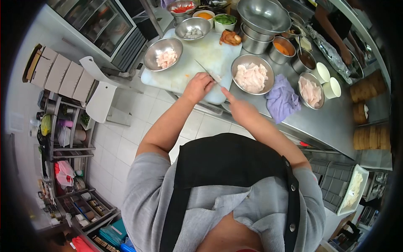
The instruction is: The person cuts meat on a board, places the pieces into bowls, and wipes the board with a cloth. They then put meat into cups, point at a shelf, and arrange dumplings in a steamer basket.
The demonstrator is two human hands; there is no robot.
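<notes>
L hand (197, 87) grip closed round a thin steel knife (204, 68), blade over pale, soft meat piece (217, 77) on white plastic board (189, 67) nr its front edge. R hand (240, 110) hovers by tabletop (331, 122) rim, forefinger out, holding nothing. Round steel bowl (252, 74) just R of board.

No legible text or labels anywhere

On the surface (336, 122) lies the cutting board (184, 71), a bowl of pieces (163, 53) on its left part, another bowl (252, 74) just right of it, and a cloth (282, 99) between that bowl and a third (311, 90).
</notes>
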